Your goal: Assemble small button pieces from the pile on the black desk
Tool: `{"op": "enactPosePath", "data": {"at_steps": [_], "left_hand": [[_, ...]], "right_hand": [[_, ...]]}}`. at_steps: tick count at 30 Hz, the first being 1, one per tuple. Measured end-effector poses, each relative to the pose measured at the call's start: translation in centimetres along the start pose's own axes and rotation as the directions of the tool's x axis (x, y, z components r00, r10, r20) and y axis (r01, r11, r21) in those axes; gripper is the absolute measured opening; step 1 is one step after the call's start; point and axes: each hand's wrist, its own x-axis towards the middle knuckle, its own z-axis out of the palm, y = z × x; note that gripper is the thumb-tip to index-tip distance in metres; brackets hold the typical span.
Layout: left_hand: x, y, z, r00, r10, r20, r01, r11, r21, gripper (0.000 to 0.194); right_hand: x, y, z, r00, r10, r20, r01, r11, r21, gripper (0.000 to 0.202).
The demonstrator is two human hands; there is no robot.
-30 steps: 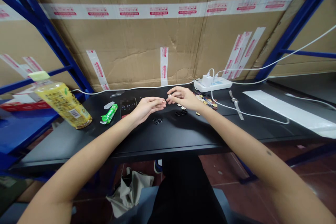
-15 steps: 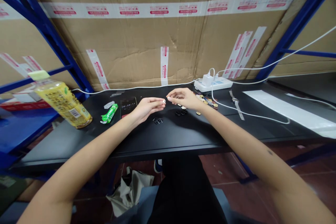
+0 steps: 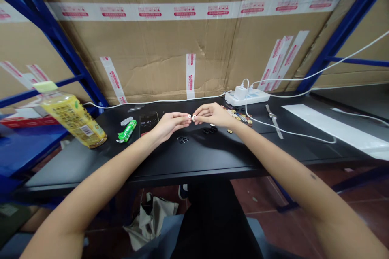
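Above the black table, my left hand (image 3: 170, 125) pinches a small white piece with dark marks (image 3: 189, 117) between thumb and fingertips. Opposite it, my right hand (image 3: 212, 113) is closed on a second small white, ring-like piece (image 3: 193, 117). The two pieces are side by side, almost touching; I cannot tell their exact kind. Below the hands lie several small black parts with metal pins (image 3: 182, 140) and a group of black loop-shaped parts (image 3: 210, 130). Partly behind my right hand is a pile of small tan and coloured pieces (image 3: 240, 116).
A yellow drink bottle (image 3: 74, 117), a green candy wrapper (image 3: 127, 131) and a phone showing a timer (image 3: 148, 120) are on the left. To the right are a white power strip (image 3: 257, 96) with cables, a wristwatch (image 3: 272, 116) and a white strip (image 3: 334, 129).
My right hand has moved slightly left toward my left hand, and a white piece now shows at its fingertips. My left hand has stayed nearly still.
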Motion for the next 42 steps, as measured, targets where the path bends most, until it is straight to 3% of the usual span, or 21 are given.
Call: {"op": "enactPosePath", "data": {"at_steps": [12, 20, 28, 42], "left_hand": [[-0.31, 0.08, 0.1, 0.996, 0.064, 0.065, -0.068, 0.996, 0.066, 0.025], [0.05, -0.54, -0.22, 0.992, 0.124, 0.015, -0.124, 0.977, 0.174, 0.034], [-0.32, -0.26, 0.05, 0.965, 0.252, 0.07, -0.261, 0.932, 0.253, 0.036], [-0.57, 0.02, 0.23, 0.947, 0.296, 0.124, -0.318, 0.915, 0.247, 0.029]], "right_hand": [[0.09, 0.18, -0.03, 1.0, -0.004, 0.015, 0.004, 1.0, 0.004, 0.033], [0.06, -0.01, 0.04, 1.0, 0.004, 0.005, -0.004, 1.0, 0.001, 0.03], [0.07, -0.15, 0.08, 1.0, -0.006, -0.002, 0.006, 1.0, 0.011, 0.035], [-0.15, 0.29, 0.05, 0.996, -0.056, -0.073, 0.062, 0.994, 0.087, 0.036]]}}
